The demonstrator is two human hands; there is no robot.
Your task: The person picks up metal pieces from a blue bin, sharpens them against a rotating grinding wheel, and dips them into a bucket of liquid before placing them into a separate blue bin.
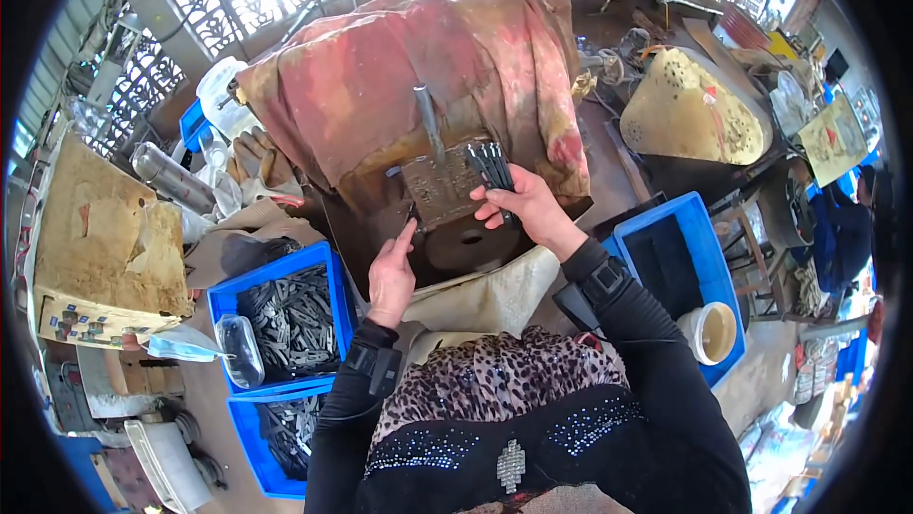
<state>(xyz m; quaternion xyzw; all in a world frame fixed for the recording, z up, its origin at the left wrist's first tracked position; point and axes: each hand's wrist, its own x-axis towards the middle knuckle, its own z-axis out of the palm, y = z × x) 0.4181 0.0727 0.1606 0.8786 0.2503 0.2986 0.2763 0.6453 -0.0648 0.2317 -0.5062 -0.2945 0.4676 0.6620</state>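
Note:
My right hand (pixel 528 205) is closed around a small bundle of dark narrow strips (pixel 490 167) with shiny tips, held up over the machine's worn metal plate (pixel 442 186). Lower and to the left, my left hand (pixel 392 276) has its index finger reaching to the plate's left edge. A small dark strip (pixel 415 215) shows at its fingertips, partly hidden by them. Below the plate lies a dark round disc (pixel 473 240) with a hole in its middle. A metal rod (pixel 430 124) stands up behind the plate.
A stained red cloth (pixel 380 77) drapes the machine. To the left, two blue bins (pixel 335 310) hold many dark strips. On the right, a blue bin (pixel 699 210) holds a white bucket (pixel 711 331). A worn cardboard box (pixel 105 238) stands far left.

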